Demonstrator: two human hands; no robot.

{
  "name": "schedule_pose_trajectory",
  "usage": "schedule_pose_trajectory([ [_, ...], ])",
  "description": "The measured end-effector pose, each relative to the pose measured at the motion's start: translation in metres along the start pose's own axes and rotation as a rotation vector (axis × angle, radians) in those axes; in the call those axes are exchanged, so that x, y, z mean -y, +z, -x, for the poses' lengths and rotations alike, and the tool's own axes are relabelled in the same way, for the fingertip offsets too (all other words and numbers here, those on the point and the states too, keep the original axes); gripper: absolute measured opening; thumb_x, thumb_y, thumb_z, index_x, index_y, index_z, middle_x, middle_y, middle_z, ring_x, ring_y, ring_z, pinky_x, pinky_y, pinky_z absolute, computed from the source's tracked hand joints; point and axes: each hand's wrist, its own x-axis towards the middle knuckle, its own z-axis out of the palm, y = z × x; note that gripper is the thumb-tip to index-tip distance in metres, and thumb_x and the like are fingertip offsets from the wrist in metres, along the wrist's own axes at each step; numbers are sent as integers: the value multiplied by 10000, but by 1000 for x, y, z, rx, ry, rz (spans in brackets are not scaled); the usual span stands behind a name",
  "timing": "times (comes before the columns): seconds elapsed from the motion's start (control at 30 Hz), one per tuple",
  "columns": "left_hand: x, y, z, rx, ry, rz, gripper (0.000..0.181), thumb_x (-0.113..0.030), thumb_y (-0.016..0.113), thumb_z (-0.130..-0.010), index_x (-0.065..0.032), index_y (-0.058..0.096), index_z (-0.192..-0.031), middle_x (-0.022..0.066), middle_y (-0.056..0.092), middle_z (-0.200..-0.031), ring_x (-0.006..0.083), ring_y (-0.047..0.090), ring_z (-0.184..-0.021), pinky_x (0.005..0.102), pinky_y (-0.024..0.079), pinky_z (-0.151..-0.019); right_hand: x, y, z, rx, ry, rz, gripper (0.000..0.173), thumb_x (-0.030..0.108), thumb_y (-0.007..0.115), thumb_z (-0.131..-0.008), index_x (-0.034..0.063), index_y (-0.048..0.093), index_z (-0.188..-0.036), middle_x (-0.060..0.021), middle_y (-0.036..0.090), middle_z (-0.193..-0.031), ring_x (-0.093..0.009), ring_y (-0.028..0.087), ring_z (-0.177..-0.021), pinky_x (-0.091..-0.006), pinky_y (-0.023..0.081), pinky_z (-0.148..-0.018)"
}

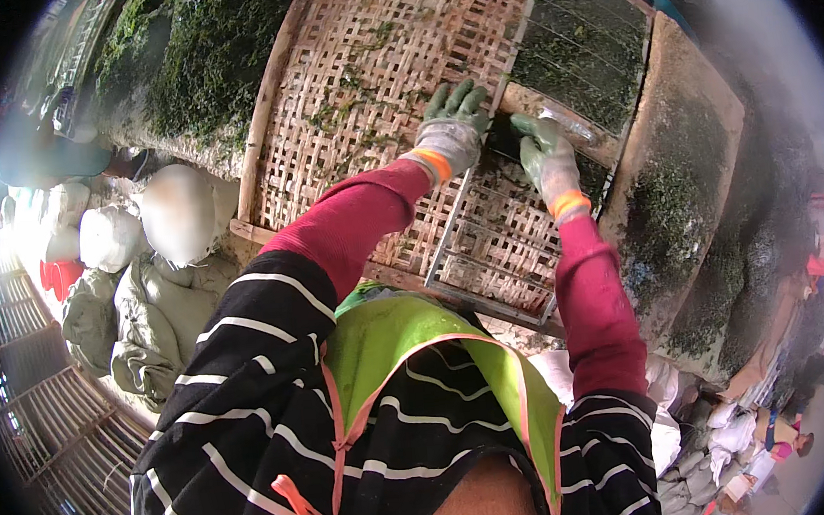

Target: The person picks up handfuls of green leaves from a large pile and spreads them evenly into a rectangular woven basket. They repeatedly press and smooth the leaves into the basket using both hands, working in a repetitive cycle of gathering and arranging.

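Observation:
A woven bamboo tray with a wooden rim lies before me, with green leafy bits scattered on it. On its right part rests a narrow metal frame with thin crossbars; dark green seaweed-like matter fills the frame's far part. My left hand, in a green-coated glove, lies with fingers spread at the frame's left side. My right hand, gloved alike, is inside the frame beside a pale board or bar. A dark patch lies between the hands; whether the right hand grips anything is hidden.
Dark green plant matter is heaped beyond the tray's left rim, with more on a pale sheet at the right. White sacks and grey-green sacks stand at the left. Bamboo slats lie at the lower left.

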Motion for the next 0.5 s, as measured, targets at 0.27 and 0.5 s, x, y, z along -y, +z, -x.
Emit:
schedule_pose_trajectory([
  [0.27, -48, -60, 3, 269, 218, -14, 612, -367, 602, -946, -187, 431, -1505, 144, 261, -1641, 307, 218, -1530, 495, 101, -1261, 13, -51, 48, -83, -488, 757, 855, 202, 669, -840, 249, 274, -1597, -11, 289, -1646, -292, 284, -1498, -487, 345, -1163],
  [0.5, 8, -72, 171, 16, -307, 4, 594, -175, 660, -838, -133, 517, -1414, 189, 345, -1577, 382, 293, -1479, 528, 226, -1216, 10, 10, 4, 18, -599, 897, 750, 125, 593, -848, 206, 355, -1554, -23, 316, -1629, -292, 361, -1456, -474, 435, -1051],
])
